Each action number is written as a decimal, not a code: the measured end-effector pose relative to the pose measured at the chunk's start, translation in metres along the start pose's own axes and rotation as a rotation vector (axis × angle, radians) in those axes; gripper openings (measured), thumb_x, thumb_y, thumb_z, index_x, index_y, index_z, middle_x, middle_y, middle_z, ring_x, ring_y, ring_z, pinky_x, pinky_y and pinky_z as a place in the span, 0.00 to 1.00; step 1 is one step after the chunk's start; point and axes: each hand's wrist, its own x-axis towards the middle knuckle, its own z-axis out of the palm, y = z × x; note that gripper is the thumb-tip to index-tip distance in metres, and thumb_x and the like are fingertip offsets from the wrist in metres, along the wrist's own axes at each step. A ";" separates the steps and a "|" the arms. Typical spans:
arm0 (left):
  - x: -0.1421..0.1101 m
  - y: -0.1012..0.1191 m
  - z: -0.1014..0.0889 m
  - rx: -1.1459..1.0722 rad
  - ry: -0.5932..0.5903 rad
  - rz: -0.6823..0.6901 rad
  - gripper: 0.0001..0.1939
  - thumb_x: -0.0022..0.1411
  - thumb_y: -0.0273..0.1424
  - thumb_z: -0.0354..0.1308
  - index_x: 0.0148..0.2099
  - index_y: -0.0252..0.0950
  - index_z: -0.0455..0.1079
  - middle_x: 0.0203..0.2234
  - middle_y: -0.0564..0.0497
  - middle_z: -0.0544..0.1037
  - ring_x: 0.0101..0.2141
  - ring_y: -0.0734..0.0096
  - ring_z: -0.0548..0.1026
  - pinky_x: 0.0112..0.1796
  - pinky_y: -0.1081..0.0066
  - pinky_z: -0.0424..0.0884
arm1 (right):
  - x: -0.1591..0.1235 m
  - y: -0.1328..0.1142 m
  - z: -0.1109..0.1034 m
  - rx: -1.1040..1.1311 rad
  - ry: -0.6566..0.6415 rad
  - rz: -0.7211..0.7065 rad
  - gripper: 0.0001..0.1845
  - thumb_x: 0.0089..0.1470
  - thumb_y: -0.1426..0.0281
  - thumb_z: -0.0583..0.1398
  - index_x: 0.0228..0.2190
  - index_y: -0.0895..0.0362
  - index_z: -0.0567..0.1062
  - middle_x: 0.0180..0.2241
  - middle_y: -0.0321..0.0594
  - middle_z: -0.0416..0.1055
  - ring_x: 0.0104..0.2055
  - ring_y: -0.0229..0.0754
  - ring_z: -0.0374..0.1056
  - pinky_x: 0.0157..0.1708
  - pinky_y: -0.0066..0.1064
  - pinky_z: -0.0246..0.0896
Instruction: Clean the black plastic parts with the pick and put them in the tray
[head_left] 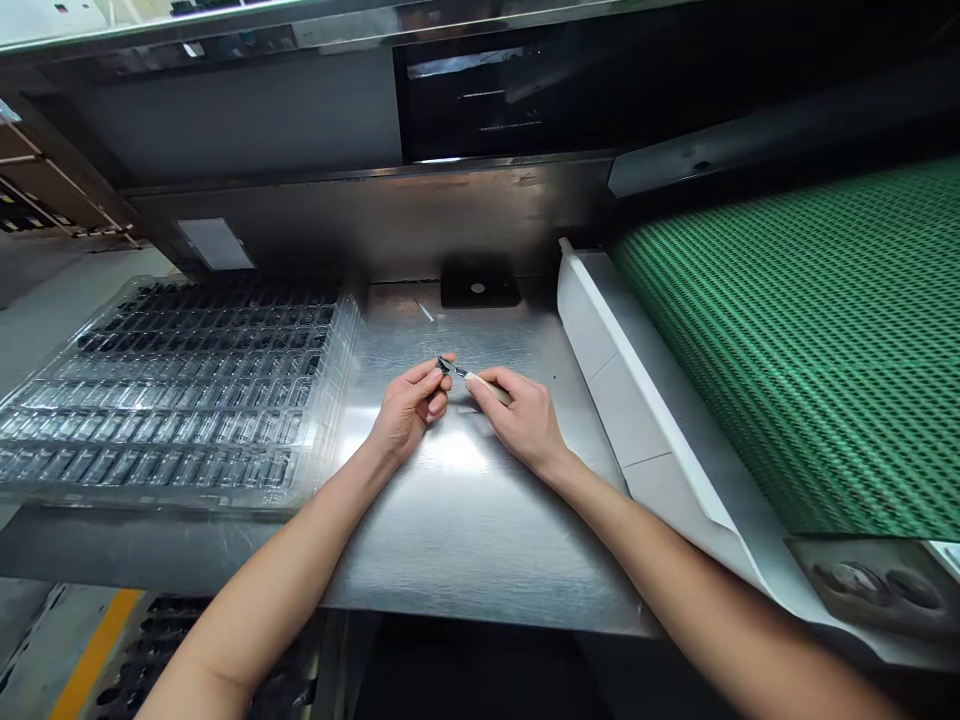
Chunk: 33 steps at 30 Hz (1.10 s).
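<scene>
Over the middle of the steel bench (pixel 465 520), my left hand (pixel 409 408) pinches a small black part (pixel 443 366) between thumb and fingers. My right hand (pixel 521 412) is wrapped round a knife (pixel 495 390) with a pale handle and a thin metal blade. The blade's tip meets the black part or lies right against it; the exact contact is too small to make out. To the left of my hands is a clear plastic tray (pixel 341 380), with rows of pockets holding dark parts in its far rows.
At the back of the bench lie a flat black block (pixel 480 288) and a thin pale strip (pixel 424 311). A white-edged guard (pixel 622 370) separates the bench from a green mesh conveyor belt (pixel 817 350) on the right. A metal wall (pixel 480 225) stands behind.
</scene>
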 end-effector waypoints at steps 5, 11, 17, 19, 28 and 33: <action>0.000 -0.003 0.000 0.036 -0.016 -0.027 0.24 0.56 0.38 0.78 0.52 0.33 0.82 0.31 0.52 0.75 0.22 0.82 0.66 0.22 0.78 0.57 | 0.002 -0.001 0.000 0.118 0.029 0.034 0.17 0.68 0.54 0.64 0.36 0.53 0.82 0.35 0.38 0.80 0.37 0.45 0.73 0.41 0.35 0.63; -0.001 -0.021 0.000 0.179 -0.062 -0.011 0.29 0.54 0.44 0.78 0.52 0.30 0.82 0.30 0.52 0.77 0.20 0.82 0.65 0.19 0.76 0.52 | -0.002 0.005 0.004 0.269 -0.052 0.091 0.19 0.66 0.52 0.67 0.34 0.54 0.82 0.33 0.38 0.79 0.36 0.43 0.72 0.38 0.33 0.63; 0.004 -0.028 -0.005 0.197 -0.071 -0.011 0.34 0.54 0.48 0.77 0.55 0.30 0.80 0.30 0.51 0.78 0.21 0.80 0.68 0.21 0.75 0.56 | -0.003 0.015 0.006 0.271 -0.094 0.113 0.18 0.65 0.53 0.66 0.36 0.55 0.81 0.34 0.40 0.80 0.35 0.44 0.72 0.38 0.33 0.64; 0.004 -0.028 -0.004 0.204 -0.075 -0.010 0.33 0.55 0.48 0.76 0.54 0.30 0.79 0.29 0.52 0.77 0.21 0.80 0.68 0.22 0.75 0.57 | -0.004 0.016 0.005 0.212 -0.092 0.094 0.17 0.65 0.53 0.66 0.36 0.55 0.81 0.33 0.39 0.79 0.34 0.43 0.71 0.37 0.33 0.62; 0.001 -0.028 -0.002 0.236 -0.084 0.015 0.32 0.54 0.49 0.76 0.51 0.30 0.77 0.27 0.53 0.76 0.21 0.80 0.67 0.23 0.75 0.56 | -0.009 0.009 0.000 0.002 -0.073 -0.031 0.17 0.68 0.55 0.62 0.34 0.54 0.79 0.27 0.34 0.74 0.28 0.40 0.65 0.33 0.32 0.58; 0.001 -0.025 -0.002 0.155 -0.087 -0.019 0.32 0.54 0.51 0.74 0.49 0.31 0.75 0.25 0.57 0.71 0.20 0.80 0.65 0.22 0.75 0.53 | -0.010 0.009 0.000 -0.017 -0.004 0.000 0.18 0.67 0.52 0.62 0.37 0.55 0.79 0.25 0.32 0.69 0.25 0.40 0.60 0.29 0.32 0.56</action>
